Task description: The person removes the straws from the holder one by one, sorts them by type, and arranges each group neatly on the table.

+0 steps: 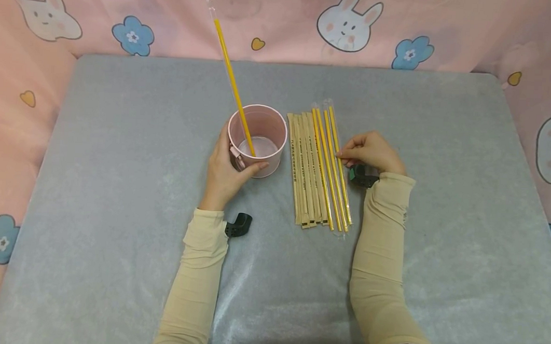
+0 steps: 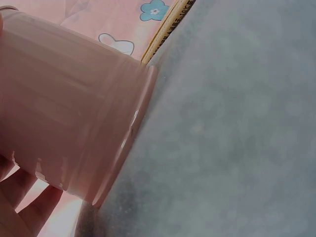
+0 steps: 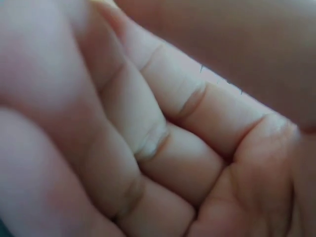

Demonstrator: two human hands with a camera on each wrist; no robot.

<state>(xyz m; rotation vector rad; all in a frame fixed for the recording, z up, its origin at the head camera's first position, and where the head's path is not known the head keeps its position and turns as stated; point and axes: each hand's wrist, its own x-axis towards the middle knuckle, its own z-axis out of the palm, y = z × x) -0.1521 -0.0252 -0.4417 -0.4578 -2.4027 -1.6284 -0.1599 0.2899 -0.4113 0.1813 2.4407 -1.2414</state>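
Observation:
My left hand grips a pink bucket from its left side, thumb across the near wall and fingers around the far side. A yellow straw in a clear wrapper leans inside, its upper end well above the rim. In the left wrist view the bucket wall fills the left, with fingers beneath it. My right hand pinches the rightmost wrapped yellow straw of a row at its edge, thumb and forefinger together. Curled fingers fill the right wrist view, hiding the straw there.
Several paper-wrapped straws lie side by side right of the bucket, next to several yellow ones in clear wrappers. A grey cloth covers the table. Behind it hangs a pink curtain with rabbits and flowers.

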